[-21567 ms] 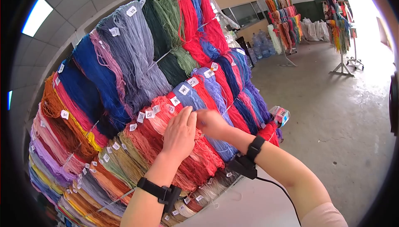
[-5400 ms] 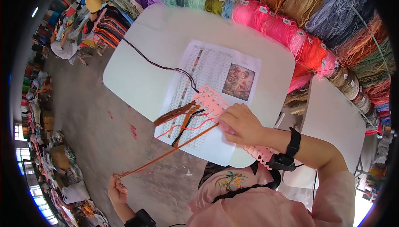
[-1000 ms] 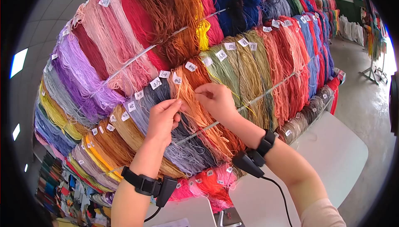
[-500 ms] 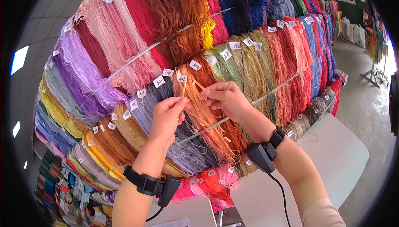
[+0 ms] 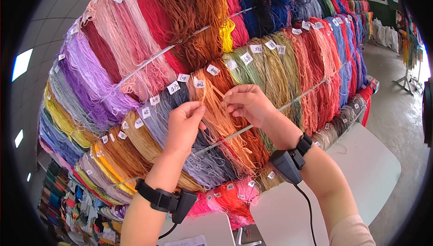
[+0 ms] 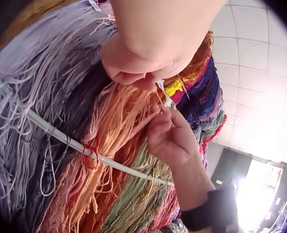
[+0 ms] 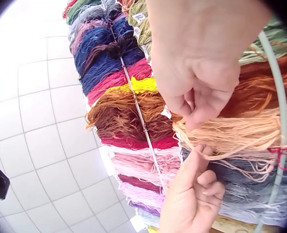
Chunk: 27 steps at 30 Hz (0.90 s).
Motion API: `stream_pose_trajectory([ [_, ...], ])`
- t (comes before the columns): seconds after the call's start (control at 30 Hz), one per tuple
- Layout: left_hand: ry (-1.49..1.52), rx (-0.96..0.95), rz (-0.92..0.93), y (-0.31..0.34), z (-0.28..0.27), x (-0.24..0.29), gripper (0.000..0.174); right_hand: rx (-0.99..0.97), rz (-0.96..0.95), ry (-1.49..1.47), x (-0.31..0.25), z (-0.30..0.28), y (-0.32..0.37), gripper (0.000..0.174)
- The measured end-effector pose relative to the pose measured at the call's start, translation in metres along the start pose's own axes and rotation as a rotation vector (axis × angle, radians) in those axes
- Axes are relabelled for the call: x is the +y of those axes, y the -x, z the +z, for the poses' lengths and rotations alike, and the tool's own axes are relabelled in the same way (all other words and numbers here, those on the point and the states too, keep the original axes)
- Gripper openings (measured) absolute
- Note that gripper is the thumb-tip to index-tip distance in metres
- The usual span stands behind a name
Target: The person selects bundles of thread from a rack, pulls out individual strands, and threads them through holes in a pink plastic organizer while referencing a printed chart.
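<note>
In the head view my left hand (image 5: pixel 184 122) pinches a strand of a peach thread hank (image 5: pixel 218 124) just below its paper tag marked 402 (image 5: pixel 198 82). Beside it my right hand (image 5: pixel 250 104) pinches another peach strand between thumb and forefinger. The two strands spread in a narrow V from the tag. The right wrist view shows peach thread (image 7: pixel 260 133) running past both hands, the left thumb and forefinger (image 7: pixel 199 150) at its edge. In the left wrist view the left fingertips are partly hidden behind the hand.
Tagged hanks in many colours hang on the rack, with rust-orange (image 5: pixel 225 86) and dark grey (image 5: pixel 182 99) ones on either side. A thin rod (image 5: pixel 225 140) crosses in front of them. White tables (image 5: pixel 361 160) stand below right; a cable (image 5: pixel 309 214) trails from the right wrist.
Earlier the hands were at coral hanks, then at a table with a pink perforated card and stretched orange thread. Over the last second the right hand has drawn a peach strand aside.
</note>
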<state>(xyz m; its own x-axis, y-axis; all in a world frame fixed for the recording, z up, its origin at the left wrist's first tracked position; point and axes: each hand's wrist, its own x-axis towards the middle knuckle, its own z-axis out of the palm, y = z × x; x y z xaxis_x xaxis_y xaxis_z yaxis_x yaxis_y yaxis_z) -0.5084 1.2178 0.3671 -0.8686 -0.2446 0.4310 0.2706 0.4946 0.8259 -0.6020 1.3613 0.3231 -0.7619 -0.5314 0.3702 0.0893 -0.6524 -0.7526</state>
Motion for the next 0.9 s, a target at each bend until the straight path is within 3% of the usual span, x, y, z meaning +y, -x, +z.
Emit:
stream_pose_trajectory([
  [0.03,-0.013,0.051,0.068,0.001,0.004,0.000,0.018,-0.011,0.013,-0.007,-0.002,0.001,0.000,0.003],
  [0.13,0.248,-0.001,-0.001,0.005,0.012,0.007,0.019,-0.041,0.031,-0.043,-0.004,0.005,0.001,0.002],
  [0.23,0.529,-0.019,-0.388,-0.002,0.024,0.017,0.016,-0.092,0.012,-0.051,0.000,0.004,-0.003,0.002],
  [0.27,0.574,-0.022,-0.415,-0.005,0.027,0.020,0.011,-0.094,0.015,-0.046,0.001,0.004,-0.003,0.002],
  [0.37,0.614,-0.110,-0.365,-0.018,0.028,0.014,0.013,-0.093,0.014,-0.036,-0.001,0.003,-0.003,0.002],
  [0.63,0.699,-0.032,-0.317,-0.013,0.033,0.005,0.012,-0.108,0.014,-0.054,0.001,-0.003,-0.005,0.003],
  [0.8,0.635,-0.016,-0.272,-0.011,0.031,0.005,0.013,-0.103,0.011,-0.047,0.002,-0.003,-0.004,0.003],
  [0.9,0.438,0.035,-0.255,-0.012,0.025,0.003,0.011,-0.096,-0.037,-0.049,0.003,-0.006,-0.006,0.003],
])
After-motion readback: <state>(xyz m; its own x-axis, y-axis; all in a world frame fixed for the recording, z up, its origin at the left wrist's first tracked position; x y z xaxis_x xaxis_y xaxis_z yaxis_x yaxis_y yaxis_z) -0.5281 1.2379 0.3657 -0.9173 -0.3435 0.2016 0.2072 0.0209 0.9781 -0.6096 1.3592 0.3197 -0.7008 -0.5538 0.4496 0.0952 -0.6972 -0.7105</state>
